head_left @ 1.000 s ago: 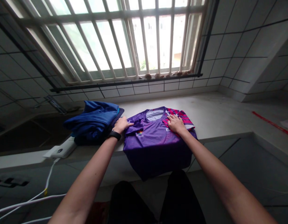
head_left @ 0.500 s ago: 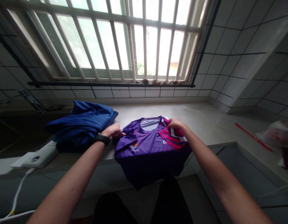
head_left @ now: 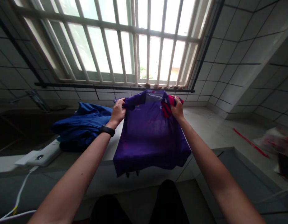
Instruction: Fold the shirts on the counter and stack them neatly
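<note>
A purple shirt [head_left: 150, 133] with a pink-striped sleeve hangs in the air above the pale counter [head_left: 204, 127]. My left hand [head_left: 117, 111] is closed on its left shoulder, with a black watch on that wrist. My right hand [head_left: 177, 108] is closed on the right shoulder by the striped sleeve. The shirt's lower edge dangles past the counter's front edge, over my dark-trousered legs.
A heap of blue clothes [head_left: 82, 126] lies on the counter to the left. A white box [head_left: 39, 155] with white cables sits near the left front edge. A barred window [head_left: 125, 46] fills the back wall. A red strip [head_left: 250, 143] lies at right.
The shirt lay flat on the counter with my hands at its shoulders. Both hands gripped it and lifted it up off the counter, so it now hangs.
</note>
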`<action>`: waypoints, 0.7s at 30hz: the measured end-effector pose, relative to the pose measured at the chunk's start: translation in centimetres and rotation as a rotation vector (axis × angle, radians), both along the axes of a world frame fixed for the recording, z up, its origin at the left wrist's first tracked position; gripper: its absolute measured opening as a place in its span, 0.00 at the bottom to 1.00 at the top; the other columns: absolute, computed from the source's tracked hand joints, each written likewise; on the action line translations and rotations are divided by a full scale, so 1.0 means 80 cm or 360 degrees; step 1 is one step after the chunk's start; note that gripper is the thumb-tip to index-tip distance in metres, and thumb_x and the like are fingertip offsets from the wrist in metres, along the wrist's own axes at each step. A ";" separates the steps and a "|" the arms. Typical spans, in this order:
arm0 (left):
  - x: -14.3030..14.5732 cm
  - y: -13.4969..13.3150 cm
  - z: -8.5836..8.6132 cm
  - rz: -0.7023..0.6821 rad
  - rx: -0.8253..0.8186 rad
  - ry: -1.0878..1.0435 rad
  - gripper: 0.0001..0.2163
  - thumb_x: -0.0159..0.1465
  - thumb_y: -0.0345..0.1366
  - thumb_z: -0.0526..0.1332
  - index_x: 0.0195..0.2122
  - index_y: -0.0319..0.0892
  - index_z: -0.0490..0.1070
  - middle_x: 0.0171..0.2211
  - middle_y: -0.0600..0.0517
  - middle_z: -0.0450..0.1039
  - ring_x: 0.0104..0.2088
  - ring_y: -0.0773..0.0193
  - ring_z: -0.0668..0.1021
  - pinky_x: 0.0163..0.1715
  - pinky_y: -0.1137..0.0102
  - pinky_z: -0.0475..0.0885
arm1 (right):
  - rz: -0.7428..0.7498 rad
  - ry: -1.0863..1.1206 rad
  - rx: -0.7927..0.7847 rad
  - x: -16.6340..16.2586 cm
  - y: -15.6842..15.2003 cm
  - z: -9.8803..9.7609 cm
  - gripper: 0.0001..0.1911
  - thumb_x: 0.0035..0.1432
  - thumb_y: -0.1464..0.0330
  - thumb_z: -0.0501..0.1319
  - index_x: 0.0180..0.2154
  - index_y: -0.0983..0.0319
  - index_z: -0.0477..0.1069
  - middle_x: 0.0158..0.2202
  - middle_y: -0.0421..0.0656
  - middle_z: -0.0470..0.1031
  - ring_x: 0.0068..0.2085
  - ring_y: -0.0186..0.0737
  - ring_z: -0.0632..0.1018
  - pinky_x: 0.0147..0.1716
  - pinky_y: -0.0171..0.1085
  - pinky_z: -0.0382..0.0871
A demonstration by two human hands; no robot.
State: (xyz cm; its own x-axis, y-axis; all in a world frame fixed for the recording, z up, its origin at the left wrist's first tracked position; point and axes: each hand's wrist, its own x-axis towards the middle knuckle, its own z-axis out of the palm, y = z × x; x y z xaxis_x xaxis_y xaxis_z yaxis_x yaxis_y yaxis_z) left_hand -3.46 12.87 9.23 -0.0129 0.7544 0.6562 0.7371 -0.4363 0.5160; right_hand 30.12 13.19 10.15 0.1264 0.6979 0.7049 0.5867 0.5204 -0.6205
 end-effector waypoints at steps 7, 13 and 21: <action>-0.029 -0.105 -0.063 -0.0300 -0.0425 -0.0073 0.04 0.54 0.35 0.59 0.29 0.46 0.64 0.55 0.43 0.80 0.57 0.52 0.79 0.60 0.58 0.71 | 0.0340 -0.0076 -0.0082 0.031 -0.121 -0.106 0.11 0.61 0.63 0.61 0.42 0.58 0.78 0.53 0.49 0.79 0.57 0.49 0.76 0.63 0.49 0.66; -0.052 -0.172 -0.136 -0.0297 -0.0825 0.0082 0.06 0.49 0.39 0.61 0.28 0.46 0.68 0.52 0.44 0.82 0.53 0.49 0.81 0.56 0.59 0.74 | 0.0397 -0.0344 -0.0509 0.066 -0.207 -0.188 0.06 0.59 0.68 0.58 0.28 0.58 0.69 0.60 0.50 0.75 0.60 0.49 0.74 0.62 0.48 0.67; -0.012 -0.134 -0.102 -0.0014 -0.0787 0.0358 0.06 0.53 0.31 0.58 0.31 0.45 0.72 0.45 0.43 0.83 0.49 0.50 0.82 0.56 0.60 0.74 | 0.0146 -0.0652 -0.0899 0.046 -0.155 -0.135 0.17 0.53 0.78 0.53 0.40 0.61 0.76 0.63 0.52 0.72 0.64 0.45 0.72 0.67 0.44 0.61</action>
State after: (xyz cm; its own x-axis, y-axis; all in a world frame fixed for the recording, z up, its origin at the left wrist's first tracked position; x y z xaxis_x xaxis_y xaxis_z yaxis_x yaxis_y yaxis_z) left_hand -4.45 2.16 1.05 0.0945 0.9733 0.2090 0.8505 -0.1881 0.4912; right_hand 33.78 0.79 -0.65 -0.1488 0.9664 0.2094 0.8000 0.2422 -0.5490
